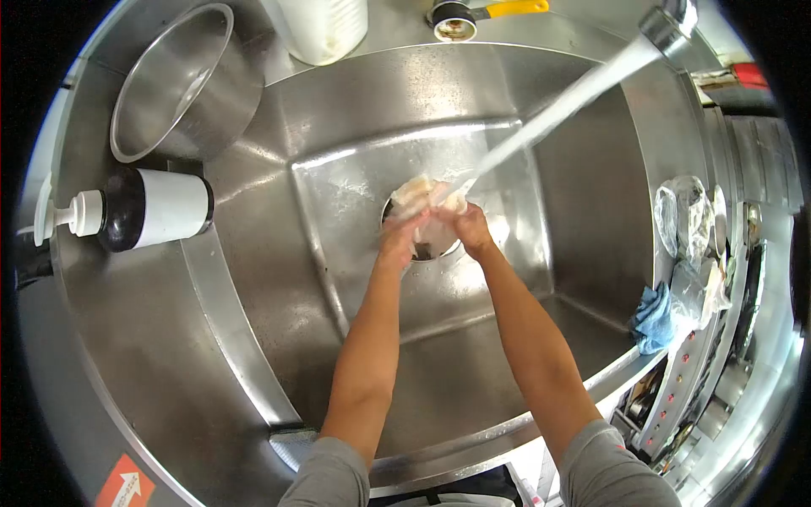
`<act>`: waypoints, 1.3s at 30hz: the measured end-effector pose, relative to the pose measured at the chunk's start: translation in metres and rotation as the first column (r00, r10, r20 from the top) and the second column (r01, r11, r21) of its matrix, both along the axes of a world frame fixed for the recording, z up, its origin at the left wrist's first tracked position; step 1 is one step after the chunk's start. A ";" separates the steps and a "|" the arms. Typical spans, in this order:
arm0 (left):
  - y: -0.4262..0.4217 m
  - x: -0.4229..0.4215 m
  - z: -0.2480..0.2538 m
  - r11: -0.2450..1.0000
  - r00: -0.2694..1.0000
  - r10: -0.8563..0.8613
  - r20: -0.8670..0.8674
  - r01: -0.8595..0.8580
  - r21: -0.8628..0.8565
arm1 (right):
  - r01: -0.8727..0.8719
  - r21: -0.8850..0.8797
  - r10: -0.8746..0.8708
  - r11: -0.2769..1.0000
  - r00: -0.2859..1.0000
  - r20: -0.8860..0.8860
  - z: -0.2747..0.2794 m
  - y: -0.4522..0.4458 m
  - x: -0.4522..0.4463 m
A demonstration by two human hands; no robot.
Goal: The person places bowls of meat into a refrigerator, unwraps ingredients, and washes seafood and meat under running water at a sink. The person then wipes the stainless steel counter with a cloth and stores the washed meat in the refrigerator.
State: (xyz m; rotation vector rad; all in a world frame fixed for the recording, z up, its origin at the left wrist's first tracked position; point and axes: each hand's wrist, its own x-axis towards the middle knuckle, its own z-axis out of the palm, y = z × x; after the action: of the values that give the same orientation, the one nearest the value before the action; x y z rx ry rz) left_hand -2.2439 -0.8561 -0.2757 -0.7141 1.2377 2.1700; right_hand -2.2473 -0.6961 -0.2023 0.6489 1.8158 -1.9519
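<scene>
Both hands are low in the steel sink (583,203), over the round drain opening (435,251). A pale, whitish-yellow wet lump (412,193) is between them; it is blurred, and I cannot make out its kind. My left hand (399,239) is closed around its left side. Closed on the right side of the lump is my right hand (470,226). A white water stream (566,106) slants down from the faucet (669,27) and strikes the lump by my right fingers. Some fingertips are hidden by the lump and splash.
A steel bowl (139,110) tilts at the upper left, above a dark pump bottle (127,211). At the back are a white container (325,29) and a yellow-handled scoop (511,9). A blue cloth (653,319) and plastic bags (694,220) lie along the right edge.
</scene>
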 end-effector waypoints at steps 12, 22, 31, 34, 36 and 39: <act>-0.013 0.013 0.016 0.990 1.000 0.006 -0.030 -0.002 0.141 | -0.074 -0.360 0.128 0.930 0.984 0.126 -0.001 0.014 -0.003; -0.017 0.014 0.044 0.989 0.995 -0.006 -0.099 0.021 0.148 | -0.125 -0.455 0.242 0.882 0.948 0.208 -0.003 0.027 -0.012; 0.003 -0.012 0.064 0.980 0.980 0.195 0.045 -0.193 -0.041 | -0.189 0.164 0.182 0.968 0.982 0.055 0.035 -0.010 -0.027; -0.001 -0.013 0.056 0.989 0.984 0.144 0.108 -0.148 0.027 | -0.115 0.110 0.102 0.987 0.987 0.122 0.029 -0.010 -0.026; -0.003 -0.009 0.048 0.991 0.988 0.134 0.077 -0.133 -0.011 | -0.100 -0.048 0.103 0.994 0.993 0.058 0.014 -0.007 -0.020; -0.003 -0.002 0.044 0.991 0.988 0.136 0.070 -0.137 0.002 | -0.040 -0.151 0.056 0.988 0.993 0.103 0.003 -0.002 -0.012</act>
State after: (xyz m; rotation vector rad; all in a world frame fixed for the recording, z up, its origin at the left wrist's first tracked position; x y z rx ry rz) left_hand -2.2457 -0.8588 -0.2321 -0.8873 1.1756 2.2376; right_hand -2.2594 -0.6980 -0.1989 0.6421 1.5900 -1.9589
